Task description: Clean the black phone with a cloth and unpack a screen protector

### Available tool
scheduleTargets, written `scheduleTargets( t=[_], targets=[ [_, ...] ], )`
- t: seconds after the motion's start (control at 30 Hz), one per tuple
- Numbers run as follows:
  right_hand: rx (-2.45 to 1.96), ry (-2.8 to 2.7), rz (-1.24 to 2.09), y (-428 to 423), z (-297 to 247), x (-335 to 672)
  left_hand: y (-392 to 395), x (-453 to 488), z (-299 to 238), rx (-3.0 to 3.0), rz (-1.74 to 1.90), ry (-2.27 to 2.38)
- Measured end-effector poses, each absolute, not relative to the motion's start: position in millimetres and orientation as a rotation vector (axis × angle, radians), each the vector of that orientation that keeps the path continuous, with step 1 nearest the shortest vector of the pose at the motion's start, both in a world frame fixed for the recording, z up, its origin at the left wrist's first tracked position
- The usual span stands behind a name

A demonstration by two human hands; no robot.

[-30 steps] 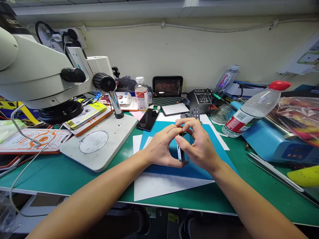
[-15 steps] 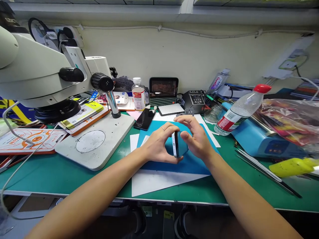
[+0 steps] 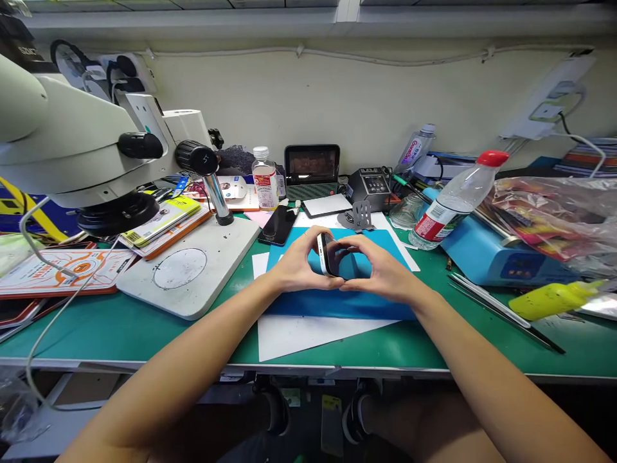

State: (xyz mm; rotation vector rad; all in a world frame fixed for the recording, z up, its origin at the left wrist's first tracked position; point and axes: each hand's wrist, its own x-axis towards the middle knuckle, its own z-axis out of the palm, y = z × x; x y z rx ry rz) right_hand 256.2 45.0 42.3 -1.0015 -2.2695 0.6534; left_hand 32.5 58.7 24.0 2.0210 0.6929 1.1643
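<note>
A smartphone (image 3: 330, 254) stands on its long edge above the blue mat (image 3: 308, 307), its white-edged end with small openings turned toward me. My left hand (image 3: 299, 262) grips it, fingers over the upper edge and thumb along the lower one. From the other side, my right hand (image 3: 385, 267) curves round in a C shape. Its fingertips meet the phone's upper edge and its thumb lies at the lower edge, close against my left thumb. The dark screen faces right, partly behind my right fingers. White paper (image 3: 308, 339) lies under the mat.
A microscope (image 3: 72, 141) with a pale base (image 3: 216, 270) stands left. Another black phone (image 3: 279, 225) lies behind the mat, near a metal phone stand (image 3: 360, 217). To the right are a red-capped bottle (image 3: 450, 209), tweezers (image 3: 501, 312) and a yellow squeeze bottle (image 3: 549, 300).
My right hand has come down and left and closed onto the phone's edges. The phone has moved slightly up and left in view, and its screen side shows more.
</note>
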Motion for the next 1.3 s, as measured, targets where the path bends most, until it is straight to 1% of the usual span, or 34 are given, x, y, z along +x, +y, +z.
scheduleTargets(
  t=[0.17, 0.43, 0.53, 0.7, 0.83, 0.93, 1.03, 1.2, 1.3],
  targets=[
    [-0.968, -2.213, 0.803, 48, 41, 257, 54, 33, 29, 1.999, 1.100, 0.737],
    [-0.965, -2.061, 0.789, 50, 36, 270, 52, 31, 30, 1.996, 1.001, 0.855],
    [-1.014, -1.971, 0.629, 55, 31, 276, 49, 28, 33, 1.994, 0.937, 0.897],
    [-1.154, -1.933, 0.170, 66, 18, 285, 35, 23, 40, 2.057, 0.787, 0.968],
    [-1.241, -1.985, 0.030, 70, 15, 287, 18, 17, 39, 2.137, 0.729, 1.024],
    [-1.228, -2.044, 0.053, 69, 18, 288, 12, 12, 38, 2.238, 0.710, 1.141],
    [-1.171, -2.082, 0.125, 65, 23, 289, 11, 9, 40, 2.361, 0.608, 1.214],
    [-1.127, -2.052, 0.498, 56, 31, 288, 15, 6, 41, 2.433, 0.477, 1.180],
    [-1.120, -2.020, 0.623, 52, 33, 284, 20, 4, 41, 2.521, 0.386, 1.155]
  ],
)
